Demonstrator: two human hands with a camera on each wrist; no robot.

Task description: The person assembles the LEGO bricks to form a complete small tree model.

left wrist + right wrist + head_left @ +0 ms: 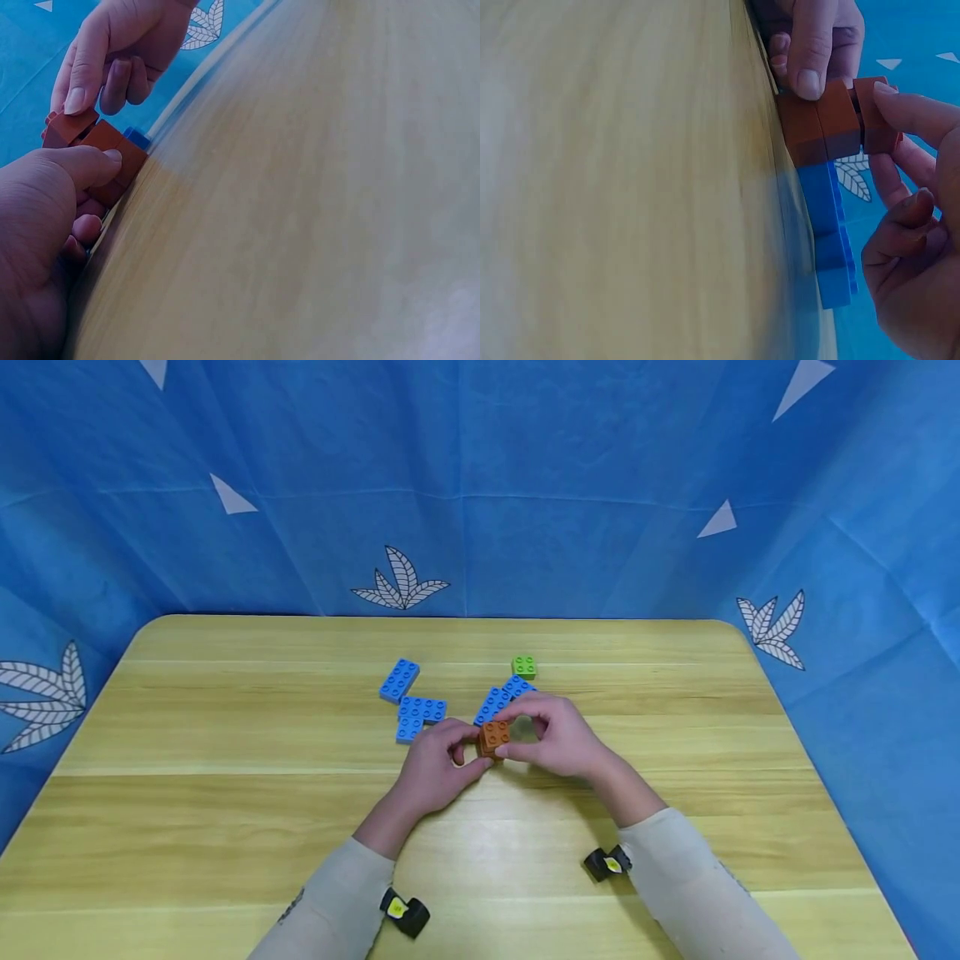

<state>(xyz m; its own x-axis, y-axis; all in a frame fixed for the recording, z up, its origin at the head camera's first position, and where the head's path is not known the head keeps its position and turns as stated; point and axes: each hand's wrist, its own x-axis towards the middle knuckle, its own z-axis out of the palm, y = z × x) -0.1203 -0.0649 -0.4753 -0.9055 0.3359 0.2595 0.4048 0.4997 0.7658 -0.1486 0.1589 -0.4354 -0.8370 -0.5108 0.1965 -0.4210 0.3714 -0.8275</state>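
Note:
Near the middle of the table, my left hand (437, 768) grips a small stack of orange-brown toy building bricks (821, 124) between thumb and fingers. Two bricks make up this stack in the right wrist view, the lower one at the tabletop. My right hand (558, 739) pinches another orange-brown brick (875, 120) at the top of the stack. A narrow gap shows between that brick and the stack, and it sits slightly tilted. Studs on its top (495, 732) face up in the head view. Just behind the stack lies a blue brick (492, 706), with another blue one (517, 686) beyond it.
Left of the hands lie a long blue brick (400, 681), another long one (423, 709) and a smaller blue one (409, 729). A green brick (524, 667) stands farther back. Blue patterned cloth (465, 527) hangs behind the wooden table (225, 827).

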